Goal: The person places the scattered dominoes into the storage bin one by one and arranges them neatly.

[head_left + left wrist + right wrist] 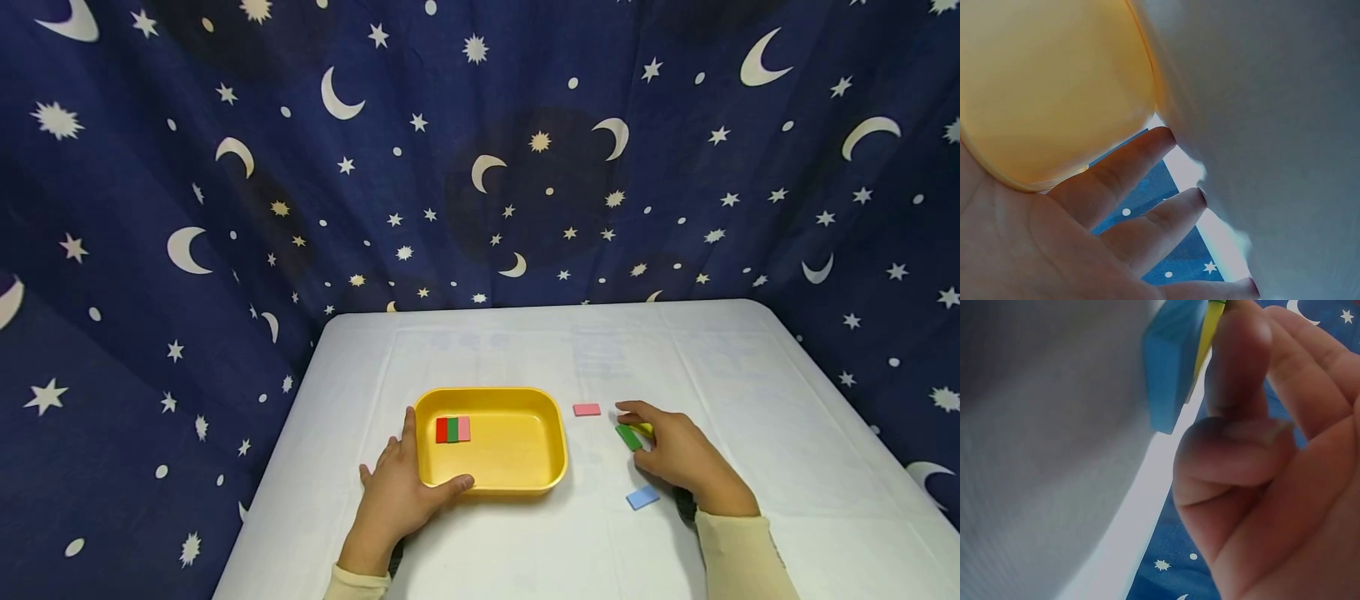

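Note:
My left hand [405, 492] rests at the left front corner of a yellow tray [498, 487], thumb over the front rim and fingers stretched along the side. In the left wrist view those fingers [1141, 231] are straight beside the tray. Inside the tray, red [441, 431], green [452, 430] and pink [464, 429] blocks lie side by side. Right of the tray, my right hand [678, 450] reaches over a loose green block [628, 437] and a yellow block [643, 429], bent fingers spread around them. A light blue block [642, 497] lies nearer me, large in the right wrist view.
A loose pink block [587, 410] lies between the tray and my right hand. A bit of pink [372, 468] shows beside my left fingers. The white-covered table [510, 350] meets a dark blue curtain [450, 192] with moons and stars at the back.

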Demonstrator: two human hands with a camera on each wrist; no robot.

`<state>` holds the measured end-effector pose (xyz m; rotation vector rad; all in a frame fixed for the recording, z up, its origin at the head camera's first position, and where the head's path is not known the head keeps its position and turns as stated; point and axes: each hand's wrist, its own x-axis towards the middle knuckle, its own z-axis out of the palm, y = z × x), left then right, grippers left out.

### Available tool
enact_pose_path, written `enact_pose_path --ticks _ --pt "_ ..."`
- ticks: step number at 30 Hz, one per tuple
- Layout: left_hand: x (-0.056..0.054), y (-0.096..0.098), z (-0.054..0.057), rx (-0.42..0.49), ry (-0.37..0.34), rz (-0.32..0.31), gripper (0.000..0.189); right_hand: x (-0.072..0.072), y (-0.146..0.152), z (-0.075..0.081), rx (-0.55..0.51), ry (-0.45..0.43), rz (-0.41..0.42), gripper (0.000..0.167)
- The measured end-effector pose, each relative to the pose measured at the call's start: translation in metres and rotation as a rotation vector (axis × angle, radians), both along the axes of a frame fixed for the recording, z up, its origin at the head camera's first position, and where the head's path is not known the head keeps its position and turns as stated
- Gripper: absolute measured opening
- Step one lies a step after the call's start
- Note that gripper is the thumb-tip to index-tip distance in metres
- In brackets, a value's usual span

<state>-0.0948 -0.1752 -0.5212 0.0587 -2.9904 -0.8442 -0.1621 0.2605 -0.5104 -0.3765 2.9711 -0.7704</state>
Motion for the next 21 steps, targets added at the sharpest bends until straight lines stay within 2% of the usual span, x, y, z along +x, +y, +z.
enact_pose_path --ticks 12,21 --pt "0.0013 0.0004 -0.0005 0.006 -0.008 -0.001 0.144 0.0017 -0.0023 0.0006 0.042 -0.009 -0.029 0.075" --pt "0.0002 -0.0002 -0.0001 0.005 -0.002 -0.001 0.144 0.0 -0.0063 0.0025 0.055 0.069 0.007 0.066"
